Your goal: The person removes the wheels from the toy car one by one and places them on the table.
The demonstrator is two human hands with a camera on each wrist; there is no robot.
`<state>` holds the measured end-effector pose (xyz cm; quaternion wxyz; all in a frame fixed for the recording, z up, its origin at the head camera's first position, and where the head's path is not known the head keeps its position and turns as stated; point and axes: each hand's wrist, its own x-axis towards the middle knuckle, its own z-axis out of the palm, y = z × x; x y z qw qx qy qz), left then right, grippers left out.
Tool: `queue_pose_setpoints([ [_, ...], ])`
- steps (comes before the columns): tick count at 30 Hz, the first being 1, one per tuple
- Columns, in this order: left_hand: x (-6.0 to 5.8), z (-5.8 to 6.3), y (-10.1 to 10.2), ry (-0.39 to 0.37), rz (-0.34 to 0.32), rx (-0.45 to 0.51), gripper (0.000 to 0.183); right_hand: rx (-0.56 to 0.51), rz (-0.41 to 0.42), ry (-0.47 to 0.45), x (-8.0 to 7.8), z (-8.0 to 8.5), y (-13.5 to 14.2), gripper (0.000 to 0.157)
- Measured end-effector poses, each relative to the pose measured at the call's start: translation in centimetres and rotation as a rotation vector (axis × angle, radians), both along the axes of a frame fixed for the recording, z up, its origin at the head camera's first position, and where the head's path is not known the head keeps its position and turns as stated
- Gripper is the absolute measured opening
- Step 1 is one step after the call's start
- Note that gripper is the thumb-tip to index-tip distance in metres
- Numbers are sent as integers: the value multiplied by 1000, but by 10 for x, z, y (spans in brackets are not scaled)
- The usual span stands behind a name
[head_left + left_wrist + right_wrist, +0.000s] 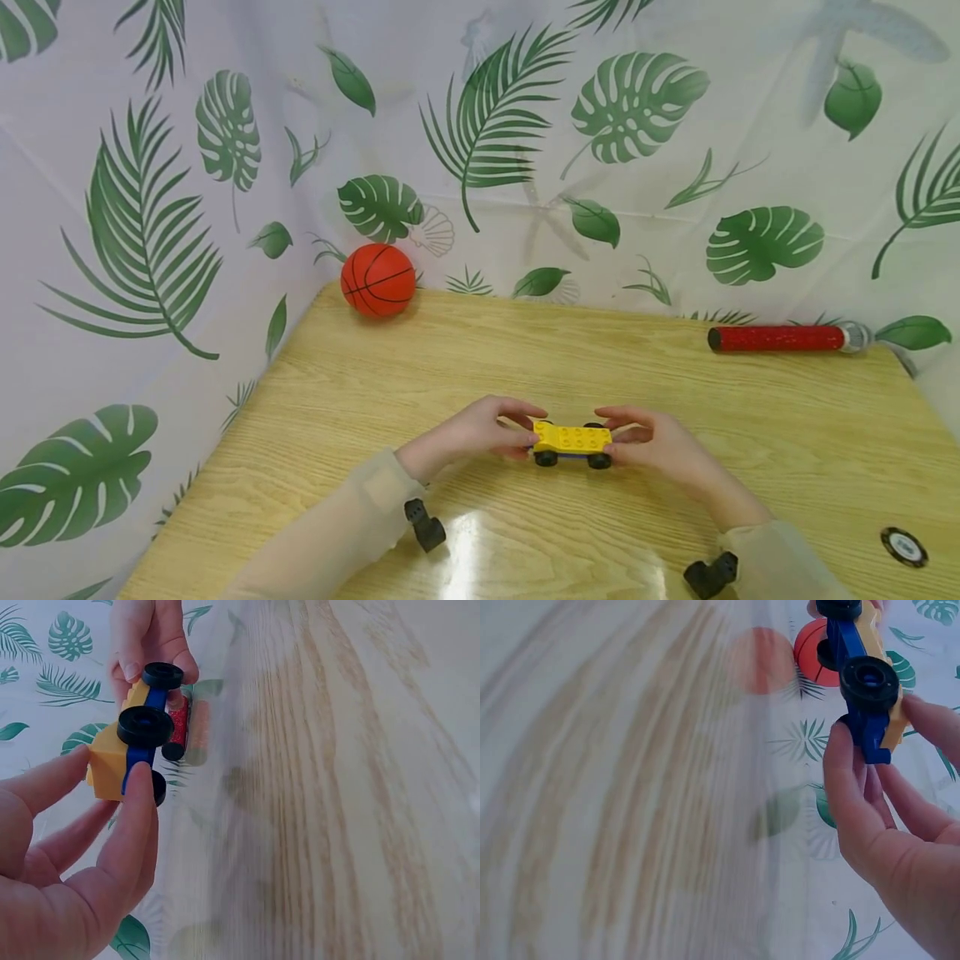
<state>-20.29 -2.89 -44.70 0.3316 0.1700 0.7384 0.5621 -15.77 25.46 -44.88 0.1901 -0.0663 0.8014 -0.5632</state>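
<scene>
A toy car (573, 439) with a yellow studded top, blue base and black wheels is held up between both hands, above the wooden table. My left hand (483, 429) pinches its sloped yellow end between thumb and fingers. At the other end, my right hand (660, 446) grips the car in the same way. In the left wrist view, the toy car (139, 735) shows its blue underside and wheels, fingertips at its yellow and blue edges. From the right wrist, the toy car (866, 682) shows a blue hitch-like tip near the fingers.
An orange basketball (378, 281) sits at the table's far left corner. Along the back right edge lies a red tube with a silvery end (780, 338). A black and white round chip (903, 547) rests at the right. Leaf-printed cloth (510, 200) hangs behind the table (450, 358).
</scene>
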Motion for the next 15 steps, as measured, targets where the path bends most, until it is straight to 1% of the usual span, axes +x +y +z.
queue_pose_setpoints([
  [4,1,3,-1,-28,-13,25,41,-64,-21,-38,-1,3,1,64],
  [8,1,4,-1,-56,-33,37,42,-75,-32,-47,-2,6,0,62],
  [15,2,6,-1,-52,-76,24,43,-107,-41,-28,-2,8,-2,59],
])
